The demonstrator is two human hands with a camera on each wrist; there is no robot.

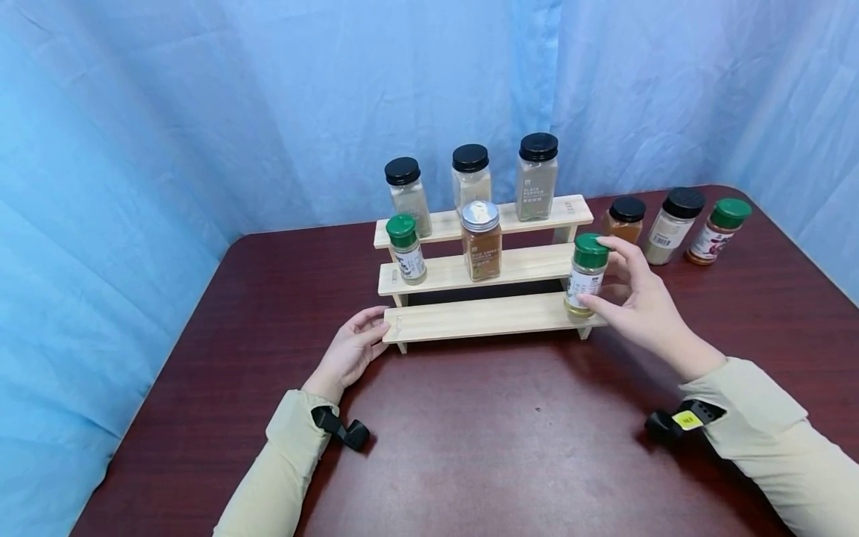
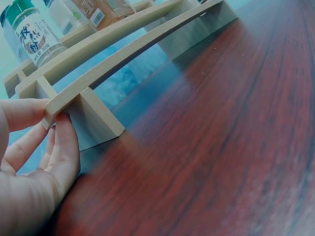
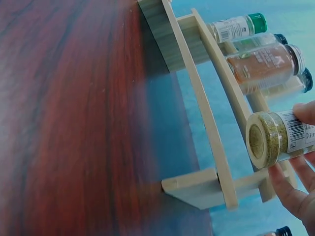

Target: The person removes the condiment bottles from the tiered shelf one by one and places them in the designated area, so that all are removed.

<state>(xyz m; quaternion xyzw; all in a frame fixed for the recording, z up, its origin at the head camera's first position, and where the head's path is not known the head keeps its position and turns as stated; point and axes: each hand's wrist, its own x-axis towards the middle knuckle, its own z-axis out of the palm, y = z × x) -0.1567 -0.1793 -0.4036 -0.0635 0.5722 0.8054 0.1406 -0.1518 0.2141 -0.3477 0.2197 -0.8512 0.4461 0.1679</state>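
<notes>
A three-tier wooden spice rack (image 1: 470, 319) stands on the table. My left hand (image 1: 350, 349) pinches the left end of its lowest step between thumb and fingers, close up in the left wrist view. With thumb and fingers my right hand (image 1: 640, 298) holds a green-capped spice jar (image 1: 584, 287) near the rack's right end. Its base and greenish contents show in the right wrist view, raised off the steps. On the middle step stand another green-capped jar (image 1: 411, 262) and a silver-lidded jar (image 1: 482, 250) of red-brown powder. The top step carries three black-lidded jars (image 1: 535, 186).
To the right of the rack, on the dark red table (image 1: 470, 447), stand a small black-lidded jar (image 1: 622, 222), a taller black-lidded jar (image 1: 664, 237) and a green-capped jar (image 1: 708, 245). Blue curtains (image 1: 302, 112) hang behind and beside the table.
</notes>
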